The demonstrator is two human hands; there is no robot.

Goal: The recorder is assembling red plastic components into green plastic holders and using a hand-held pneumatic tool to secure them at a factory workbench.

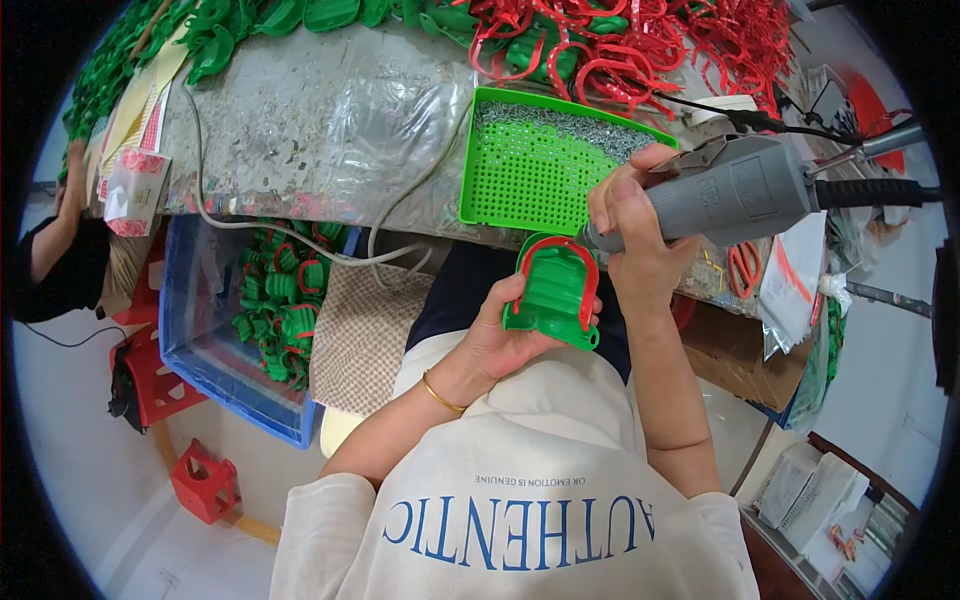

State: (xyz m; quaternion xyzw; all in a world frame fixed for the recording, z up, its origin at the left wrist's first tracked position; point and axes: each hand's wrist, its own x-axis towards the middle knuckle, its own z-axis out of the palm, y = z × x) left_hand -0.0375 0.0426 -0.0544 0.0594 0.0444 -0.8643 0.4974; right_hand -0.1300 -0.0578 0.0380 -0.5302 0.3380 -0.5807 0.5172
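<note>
My left hand (510, 335) is closed on a green plastic part (552, 285), a curved shell with ridges. A red U-shaped plastic strip (587, 262) runs around its rim. In my right hand (640, 215) is a grey electric screwdriver (730, 195), its body lying sideways and its tip end at the upper right of the red strip. Whether the tip touches a screw there is hidden. Just beyond the part, a bright green perforated tray (525, 175) lies on the table, with many small silver screws (560, 125) heaped along its far side.
Red U-shaped strips (610, 60) pile up at the back right, green parts (215, 40) at the back left. A blue bin (200, 340) left of me holds assembled pieces. A white cable (205, 200) crosses the table. Red scissors (744, 268) lie right. Another person's arm (65, 215) shows far left.
</note>
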